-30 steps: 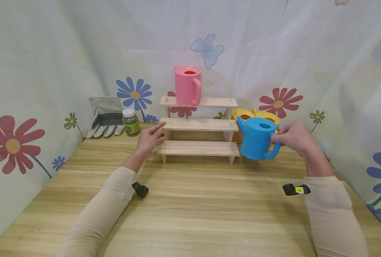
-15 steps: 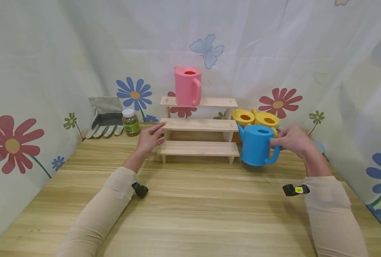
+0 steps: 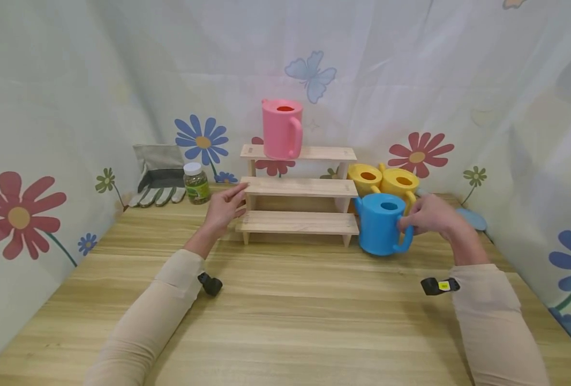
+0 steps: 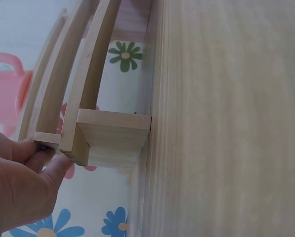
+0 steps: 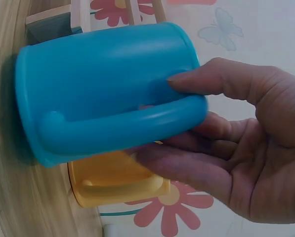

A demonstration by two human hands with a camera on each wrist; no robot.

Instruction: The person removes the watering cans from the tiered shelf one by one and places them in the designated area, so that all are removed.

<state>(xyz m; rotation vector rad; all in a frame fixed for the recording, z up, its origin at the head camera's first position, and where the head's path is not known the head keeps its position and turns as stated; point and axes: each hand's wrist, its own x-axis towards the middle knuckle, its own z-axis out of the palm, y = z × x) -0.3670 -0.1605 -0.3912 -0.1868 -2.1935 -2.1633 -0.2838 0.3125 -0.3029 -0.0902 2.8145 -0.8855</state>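
Observation:
My right hand [image 3: 432, 217] grips the handle of a blue watering can [image 3: 381, 228], which is upright just right of the wooden step shelf [image 3: 300, 222], its base close to the table. In the right wrist view the thumb [image 5: 196, 81] lies over the top of the handle and the fingers curl beneath. My left hand [image 3: 222, 210] pinches the left end of the shelf's middle board [image 4: 47, 138] between thumb and fingers. A pink watering can [image 3: 279, 131] stands on the top board, left of centre; the two lower boards bear nothing.
Two yellow watering cans [image 3: 403, 179] stand behind the blue one, partly hidden. At the back left are a lidded jar [image 3: 196, 187] and a pair of work gloves [image 3: 160, 177]. A pale blue flat object [image 3: 472, 219] lies behind my right wrist. Flower-printed cloth surrounds the wooden table [image 3: 314, 316].
The blue watering can has come down and slightly toward me, from in front of the yellow cans to close by the table beside the shelf. My left hand keeps its place.

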